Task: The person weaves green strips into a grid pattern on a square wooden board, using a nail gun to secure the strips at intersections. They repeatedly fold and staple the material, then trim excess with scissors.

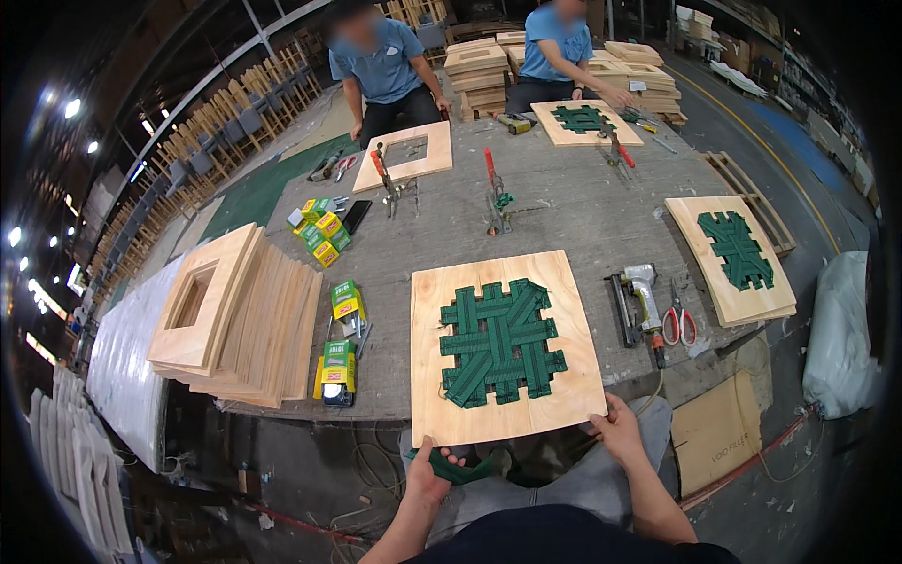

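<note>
A square plywood seat frame [564, 376] lies at the near edge of the grey worktable [573, 216], its middle filled with woven dark green webbing [500, 343]. My right hand [620, 430] grips the frame's near right corner. My left hand [427, 472] is under the near left corner, closed on a loose piece of green webbing [465, 468]. My knees in grey trousers show below the frame.
A pneumatic stapler [639, 296] and red-handled scissors [678, 320] lie right of the frame. Stacked empty frames [235, 315] stand at left beside green and yellow staple boxes [340, 362]. Finished seats [738, 258] are stacked at right. Two people work at the far side. Clamps [493, 193] stand mid-table.
</note>
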Demonstrator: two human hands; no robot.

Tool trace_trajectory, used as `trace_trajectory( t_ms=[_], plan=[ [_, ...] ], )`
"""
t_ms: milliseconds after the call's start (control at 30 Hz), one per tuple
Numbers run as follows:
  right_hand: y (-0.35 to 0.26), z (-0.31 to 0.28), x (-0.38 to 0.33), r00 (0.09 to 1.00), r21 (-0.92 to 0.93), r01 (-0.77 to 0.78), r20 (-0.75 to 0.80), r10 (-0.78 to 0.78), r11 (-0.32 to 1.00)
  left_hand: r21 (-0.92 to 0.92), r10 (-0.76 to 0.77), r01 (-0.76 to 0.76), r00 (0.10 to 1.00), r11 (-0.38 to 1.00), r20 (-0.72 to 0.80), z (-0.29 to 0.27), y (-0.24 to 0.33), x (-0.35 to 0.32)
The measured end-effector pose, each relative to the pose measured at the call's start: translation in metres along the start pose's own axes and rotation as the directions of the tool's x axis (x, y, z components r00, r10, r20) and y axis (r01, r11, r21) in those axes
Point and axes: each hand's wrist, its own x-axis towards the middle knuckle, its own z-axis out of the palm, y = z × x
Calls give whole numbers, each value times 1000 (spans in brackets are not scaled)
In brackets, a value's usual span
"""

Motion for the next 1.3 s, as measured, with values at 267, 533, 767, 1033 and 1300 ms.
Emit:
trace_trajectory(
  t_ms=[267,533,767,1033,1300],
  plan=[
    [-10,-2,6,999,148,-35,-24,39,988,-36,37,-38,999,999,-37,0,-13,0],
    [-15,-9,25,998,158,-2,-63,13,987,-104,-33,17,987,994,-155,15,-34,-9],
    [-11,-6,39,994,165,63,-102,-47,984,-130,-82,70,992,989,-91,19,-34,-8],
    [-14,-2,40,990,180,67,-137,-42,981,-72,-122,116,988,991,-91,13,-30,-9],
    [-17,-6,42,993,81,66,-107,-57,995,204,-263,232,954,951,142,21,-55,-34]
  ],
)
